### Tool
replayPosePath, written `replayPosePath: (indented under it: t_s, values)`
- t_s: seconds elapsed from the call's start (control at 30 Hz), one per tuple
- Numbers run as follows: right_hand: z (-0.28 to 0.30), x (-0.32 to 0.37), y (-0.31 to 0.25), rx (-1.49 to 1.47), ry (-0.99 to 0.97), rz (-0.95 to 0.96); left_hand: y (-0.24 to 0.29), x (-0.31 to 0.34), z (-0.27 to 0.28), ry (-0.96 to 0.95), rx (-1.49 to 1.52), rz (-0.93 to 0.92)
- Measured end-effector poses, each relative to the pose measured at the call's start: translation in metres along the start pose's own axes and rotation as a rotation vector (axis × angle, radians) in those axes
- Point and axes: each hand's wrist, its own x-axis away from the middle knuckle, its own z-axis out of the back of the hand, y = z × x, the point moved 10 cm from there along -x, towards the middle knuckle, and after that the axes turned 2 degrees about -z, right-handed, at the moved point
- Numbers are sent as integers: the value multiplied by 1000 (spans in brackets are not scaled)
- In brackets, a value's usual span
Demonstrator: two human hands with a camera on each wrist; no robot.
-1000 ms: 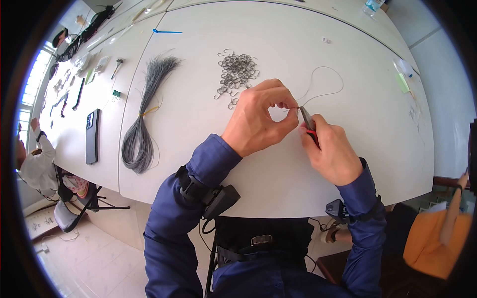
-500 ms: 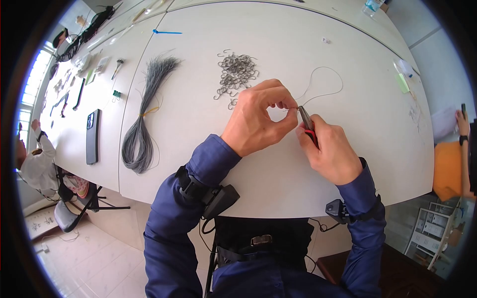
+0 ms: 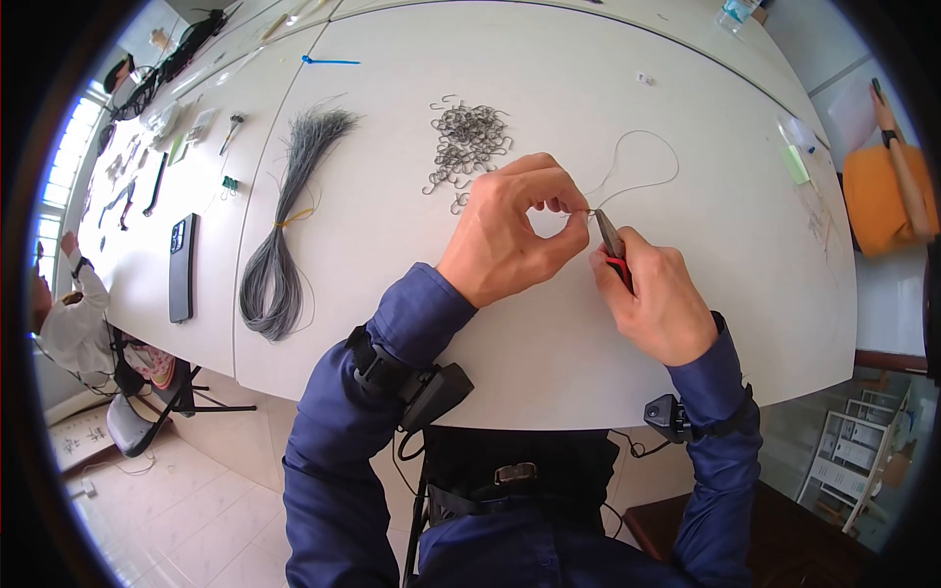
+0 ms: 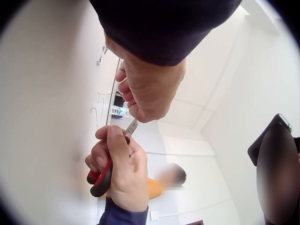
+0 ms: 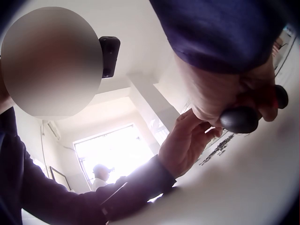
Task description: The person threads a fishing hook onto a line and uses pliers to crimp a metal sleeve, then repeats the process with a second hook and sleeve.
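In the head view the left hand [image 3: 515, 230] pinches something tiny between thumb and forefinger, where a thin line [image 3: 676, 162] ends; the line loops over the table beyond. The right hand [image 3: 657, 299] grips red-and-black pliers [image 3: 610, 233], whose tips meet the left fingertips. Whether the jaws are closed on the small piece cannot be told. In the left wrist view the red and black handles [image 4: 101, 183] lie in the right palm. A pile of metal hooks [image 3: 469, 142] lies beyond the left hand.
On the white table [image 3: 549, 363] lie a bundle of grey strands [image 3: 270, 279] tied in yellow, a phone [image 3: 182, 269], a blue tie [image 3: 333, 63] and a green note [image 3: 794, 165]. A person in orange [image 3: 887, 201] is at the right, another in white [image 3: 74, 318] at the left.
Both hands and the pliers have stayed almost in place. The person in orange at the right has moved further up in the head view.
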Motion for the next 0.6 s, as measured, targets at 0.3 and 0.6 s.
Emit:
replayPosePath:
  t_s: [0.3,0.6]
  values:
    - [14,2,5,-81,93,-4,-7,0,7,24,-35,24]
    - [3,7,27,13,94,-90,-5,-3,7,83,-23,5]
